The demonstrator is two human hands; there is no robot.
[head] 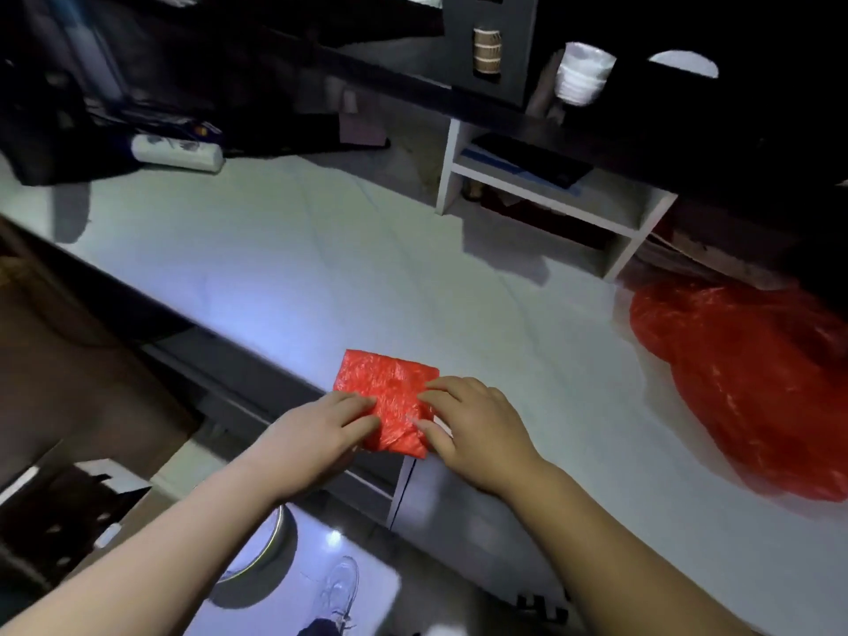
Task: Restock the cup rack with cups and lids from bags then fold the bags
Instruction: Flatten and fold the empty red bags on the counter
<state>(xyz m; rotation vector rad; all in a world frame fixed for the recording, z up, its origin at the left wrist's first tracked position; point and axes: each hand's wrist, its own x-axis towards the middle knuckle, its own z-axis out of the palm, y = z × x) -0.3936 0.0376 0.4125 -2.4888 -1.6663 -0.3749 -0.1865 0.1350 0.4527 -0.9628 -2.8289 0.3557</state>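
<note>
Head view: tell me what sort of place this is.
Likely a café or drinks-stall service counter: a dark cup rack holds stacked brown paper cups and white cups above a white counter, where a red bag lies folded.

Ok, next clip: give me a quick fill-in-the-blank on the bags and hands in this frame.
1. The left hand and right hand press on a compact bag coloured ____.
2. The crumpled bag lies to the ____ of the compact one.
3. The crumpled bag is not yet ____.

Missing words: red; right; folded.
</note>
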